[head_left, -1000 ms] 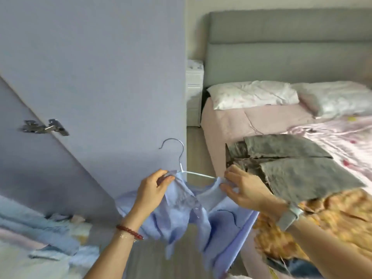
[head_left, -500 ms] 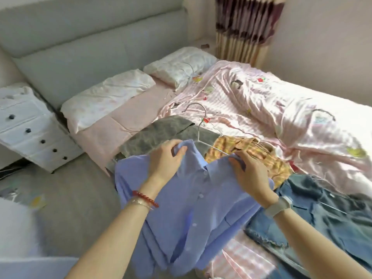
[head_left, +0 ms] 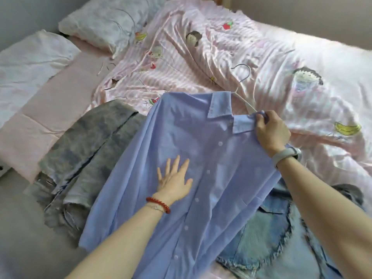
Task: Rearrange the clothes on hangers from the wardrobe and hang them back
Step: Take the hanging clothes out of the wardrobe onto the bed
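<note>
A light blue button-up shirt [head_left: 181,133] lies spread front-up on the bed, over other clothes. A thin wire hanger [head_left: 244,77] sticks out of its collar, hook pointing up the bed. My left hand [head_left: 175,178] lies flat on the shirt's front with fingers spread. My right hand [head_left: 271,129] pinches the shirt's right collar and shoulder where the hanger arm comes out. The hanger's body is hidden inside the shirt.
A grey washed garment [head_left: 84,146] lies left of the shirt. Blue denim clothing [head_left: 281,238] lies under its right side. A pink striped duvet [head_left: 201,57] covers the bed, with two pillows [head_left: 104,21] at the top left. Grey floor [head_left: 20,228] shows at the lower left.
The view swung from the wardrobe to the bed. The shirt was held up in both hands and now lies flat on the bed. My left hand let go of the collar and spread on its front.
</note>
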The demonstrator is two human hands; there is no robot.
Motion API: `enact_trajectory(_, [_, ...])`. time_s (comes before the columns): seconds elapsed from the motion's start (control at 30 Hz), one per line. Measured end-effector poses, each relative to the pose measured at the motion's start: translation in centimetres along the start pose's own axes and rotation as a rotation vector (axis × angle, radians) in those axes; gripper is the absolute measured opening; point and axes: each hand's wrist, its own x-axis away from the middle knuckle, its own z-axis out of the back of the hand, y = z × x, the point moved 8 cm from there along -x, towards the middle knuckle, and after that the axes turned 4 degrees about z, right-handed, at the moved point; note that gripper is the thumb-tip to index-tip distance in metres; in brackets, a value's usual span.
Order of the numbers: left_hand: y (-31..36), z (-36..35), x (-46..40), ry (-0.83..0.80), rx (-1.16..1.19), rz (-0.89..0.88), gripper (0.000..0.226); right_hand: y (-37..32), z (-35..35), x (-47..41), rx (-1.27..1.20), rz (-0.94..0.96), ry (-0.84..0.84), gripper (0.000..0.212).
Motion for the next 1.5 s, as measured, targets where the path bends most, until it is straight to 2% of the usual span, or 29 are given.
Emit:
enact_trajectory(0.13, [-1.4,-5.8,-2.7,-0.139,-0.094,0.06,0.062,5.4,-5.5,-1.7,0.078,-0.082,-0.133,0.031])
enact_trajectory(0.3, [-2.1,-9.8,-4.8,-0.257,-0.174,0.068,0.062,9.3,-14.6,1.4,0.265,-0.011,-0.525,0.049])
enact_trajectory(0.43, [-2.0,-9.7,-5.5,-0.26,-0.158,0.06,0.06,9.2,-16.0,3.4,0.365,0.022,-0.538,0.051])
enact_trajectory(0.53, [-1.8,-6.9,-5.5,-0.094,-0.12,0.02,0.057,6.5,-15.3,4.1,0.32,0.104,-0.478,0.05])
enact_trajectory(0.63, [-2.7,-2.5,-3.8,0.167,-0.101,-0.002,0.053,1.4,-13.7,6.3,0.231,0.273,-0.378,0.051])
enact_trajectory(0.73, [-5.7,2.1,0.0,0.443,-0.026,0.005,0.045,-4.6,-12.3,10.1,0.078,0.379,-0.358,0.048])
enact_trajectory(0.83, [-10.8,5.2,5.8,0.657,0.001,0.088,0.038,-11.5,-11.0,15.5,0.001,0.53,-0.342,0.044])
enact_trajectory(1.07, [-26.2,5.8,26.4,0.873,0.045,0.414,0.043,-28.4,-8.1,33.9,-0.188,0.936,-0.441,0.034])
enact_trajectory(1.33, [-43.6,-3.1,56.5,1.033,0.024,0.92,0.046,-43.4,-5.5,65.0,-0.331,1.486,-0.678,0.037])
enact_trajectory(1.5, [-49.2,-10.9,74.9,1.138,0.05,1.283,0.044,-48.5,-2.2,84.4,-0.479,1.77,-0.879,0.04])
